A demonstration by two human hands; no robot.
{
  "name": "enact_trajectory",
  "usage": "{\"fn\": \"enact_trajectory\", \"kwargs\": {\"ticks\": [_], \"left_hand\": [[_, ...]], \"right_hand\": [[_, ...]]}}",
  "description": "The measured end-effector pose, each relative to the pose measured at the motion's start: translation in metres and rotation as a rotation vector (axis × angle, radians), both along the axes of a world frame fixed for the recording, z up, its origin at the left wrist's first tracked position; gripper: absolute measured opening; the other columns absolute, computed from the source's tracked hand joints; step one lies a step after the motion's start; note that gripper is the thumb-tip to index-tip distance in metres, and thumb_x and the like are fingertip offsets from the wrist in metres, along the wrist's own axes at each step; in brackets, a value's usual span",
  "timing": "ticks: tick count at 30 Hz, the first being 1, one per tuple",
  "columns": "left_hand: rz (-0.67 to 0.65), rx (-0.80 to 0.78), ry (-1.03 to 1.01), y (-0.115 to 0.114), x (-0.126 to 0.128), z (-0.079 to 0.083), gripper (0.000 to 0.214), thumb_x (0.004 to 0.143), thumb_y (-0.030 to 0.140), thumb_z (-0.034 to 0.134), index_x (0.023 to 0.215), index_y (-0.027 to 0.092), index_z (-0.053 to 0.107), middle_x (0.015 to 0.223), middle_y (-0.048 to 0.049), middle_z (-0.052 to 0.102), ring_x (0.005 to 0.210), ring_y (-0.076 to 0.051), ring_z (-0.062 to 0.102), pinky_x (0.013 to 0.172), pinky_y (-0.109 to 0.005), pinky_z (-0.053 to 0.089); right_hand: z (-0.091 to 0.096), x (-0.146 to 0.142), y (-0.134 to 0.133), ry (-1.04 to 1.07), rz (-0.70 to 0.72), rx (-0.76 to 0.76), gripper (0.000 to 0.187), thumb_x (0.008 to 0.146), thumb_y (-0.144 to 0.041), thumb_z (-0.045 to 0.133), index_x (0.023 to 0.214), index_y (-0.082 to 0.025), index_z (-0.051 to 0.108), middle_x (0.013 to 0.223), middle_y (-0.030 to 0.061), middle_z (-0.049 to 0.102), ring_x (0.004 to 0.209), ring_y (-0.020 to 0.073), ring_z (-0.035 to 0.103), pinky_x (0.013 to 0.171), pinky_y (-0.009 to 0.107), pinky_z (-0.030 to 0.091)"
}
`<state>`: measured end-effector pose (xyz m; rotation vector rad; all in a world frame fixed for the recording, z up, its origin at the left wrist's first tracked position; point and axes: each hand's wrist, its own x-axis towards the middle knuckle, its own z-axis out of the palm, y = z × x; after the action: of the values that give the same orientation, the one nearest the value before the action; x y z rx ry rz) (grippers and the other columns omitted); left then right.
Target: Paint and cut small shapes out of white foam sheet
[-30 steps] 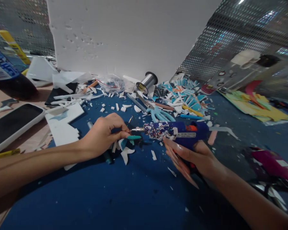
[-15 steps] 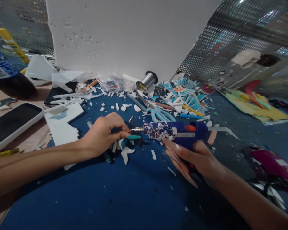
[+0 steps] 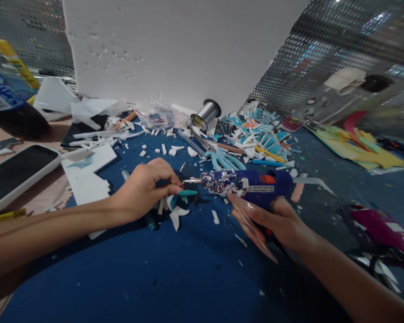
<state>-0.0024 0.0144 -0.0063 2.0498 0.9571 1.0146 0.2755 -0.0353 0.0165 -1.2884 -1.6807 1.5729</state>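
Observation:
My right hand (image 3: 276, 222) grips a blue glue gun (image 3: 256, 186) whose barrel is speckled with stuck scraps; its metal nozzle (image 3: 191, 181) points left. My left hand (image 3: 144, 188) is closed in a pinch on a small piece I cannot make out, right at the nozzle tip, over white and blue foam scraps (image 3: 175, 213) on the blue mat (image 3: 155, 269). Both forearms rest low over the mat.
Light-blue scissors (image 3: 222, 159) and a wire spool (image 3: 206, 113) lie behind the glue gun, beside a heap of blue and white cuttings (image 3: 256, 132). A white foam board (image 3: 175, 49) stands at the back. A phone (image 3: 16, 172) lies left; yellow paper (image 3: 363, 150) right.

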Motion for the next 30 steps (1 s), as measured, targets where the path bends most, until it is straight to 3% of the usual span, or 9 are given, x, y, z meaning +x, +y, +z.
{"fn": "enact_trajectory", "kwargs": {"ticks": [7, 15, 19, 22, 30], "left_hand": [[-0.006, 0.025, -0.006, 0.001, 0.000, 0.000, 0.017, 0.085, 0.016, 0.069, 0.069, 0.020, 0.070, 0.071, -0.0015, 0.067, 0.075, -0.016, 0.060, 0.068, -0.026, 0.050], [-0.013, 0.041, -0.009, 0.000, 0.000, -0.001, 0.019, 0.087, 0.017, 0.068, 0.068, 0.019, 0.068, 0.071, -0.0019, 0.068, 0.075, -0.016, 0.059, 0.069, -0.026, 0.050], [-0.012, 0.048, -0.015, 0.000, -0.001, -0.001, 0.018, 0.087, 0.016, 0.069, 0.069, 0.019, 0.070, 0.071, -0.0020, 0.068, 0.075, -0.016, 0.060, 0.069, -0.026, 0.051], [-0.013, 0.055, -0.022, 0.000, -0.002, -0.001, 0.017, 0.087, 0.014, 0.069, 0.070, 0.019, 0.070, 0.072, -0.0019, 0.068, 0.077, -0.016, 0.061, 0.071, -0.026, 0.051], [-0.037, 0.076, -0.022, -0.001, -0.001, 0.000, 0.016, 0.083, 0.008, 0.073, 0.071, 0.018, 0.071, 0.072, -0.0011, 0.069, 0.077, -0.014, 0.061, 0.068, -0.022, 0.049]], "right_hand": [[0.005, -0.003, -0.001, 0.018, -0.014, -0.008, 0.063, 0.089, -0.062, 0.061, 0.044, -0.019, 0.052, 0.036, 0.0000, 0.047, 0.034, 0.0087, 0.046, 0.038, 0.023, 0.033], [0.004, -0.004, 0.000, 0.012, 0.018, -0.034, 0.068, 0.085, -0.070, 0.059, 0.040, -0.020, 0.046, 0.035, -0.0002, 0.045, 0.033, 0.0091, 0.046, 0.040, 0.024, 0.040], [0.007, -0.005, 0.001, -0.024, 0.008, -0.007, 0.070, 0.082, -0.074, 0.060, 0.039, -0.019, 0.049, 0.034, 0.0010, 0.045, 0.032, 0.0084, 0.045, 0.038, 0.023, 0.035], [0.005, -0.004, 0.002, -0.029, -0.010, 0.028, 0.069, 0.084, -0.070, 0.060, 0.040, -0.019, 0.051, 0.035, 0.0013, 0.047, 0.033, 0.0071, 0.044, 0.037, 0.022, 0.031], [-0.004, 0.002, 0.005, 0.063, 0.048, 0.097, 0.062, 0.095, -0.054, 0.058, 0.043, -0.019, 0.052, 0.035, -0.0004, 0.048, 0.033, 0.0071, 0.047, 0.037, 0.021, 0.035]]}}
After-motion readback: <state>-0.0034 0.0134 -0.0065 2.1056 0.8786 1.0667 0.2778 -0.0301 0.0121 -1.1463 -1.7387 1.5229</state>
